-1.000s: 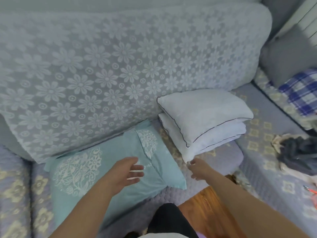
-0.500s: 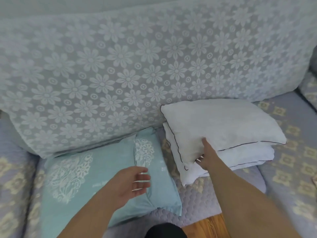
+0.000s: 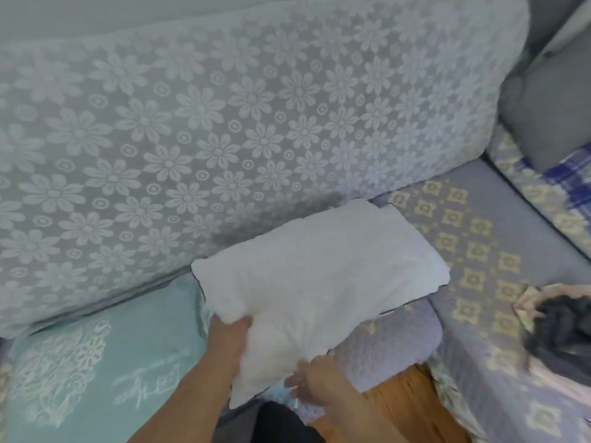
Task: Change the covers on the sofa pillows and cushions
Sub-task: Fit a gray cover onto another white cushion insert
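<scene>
White and puffy, a bare rectangular pillow with dark piping (image 3: 319,276) lies slantwise across the middle of the view, its far corner toward one o'clock against the sofa back and its near end drawn toward six o'clock, where both hands have it. At seven o'clock of the pillow the left hand (image 3: 228,334) grips its near-left edge, fingers curled into the bunched fabric; at five o'clock the right hand (image 3: 311,378) holds the near corner from beneath, fingers bent round the lower edge, though the fingertips are hidden under the cloth. A thin dark-piped edge shows beneath the pillow's right side, whether of a second pillow I cannot tell. At eight o'clock a flat turquoise pillowcase with white lace-like print (image 3: 96,356) lies on the seat, its right edge tucked under the white pillow. Behind, from nine to two o'clock, stands the sofa back draped in grey lace with white daisies (image 3: 224,123). The lavender quilted seat cover with yellow motifs (image 3: 473,251) runs off toward three o'clock, where a heap of dark and pale cloth (image 3: 559,324) sits, and a blue plaid cloth (image 3: 569,183) lies at two o'clock.
</scene>
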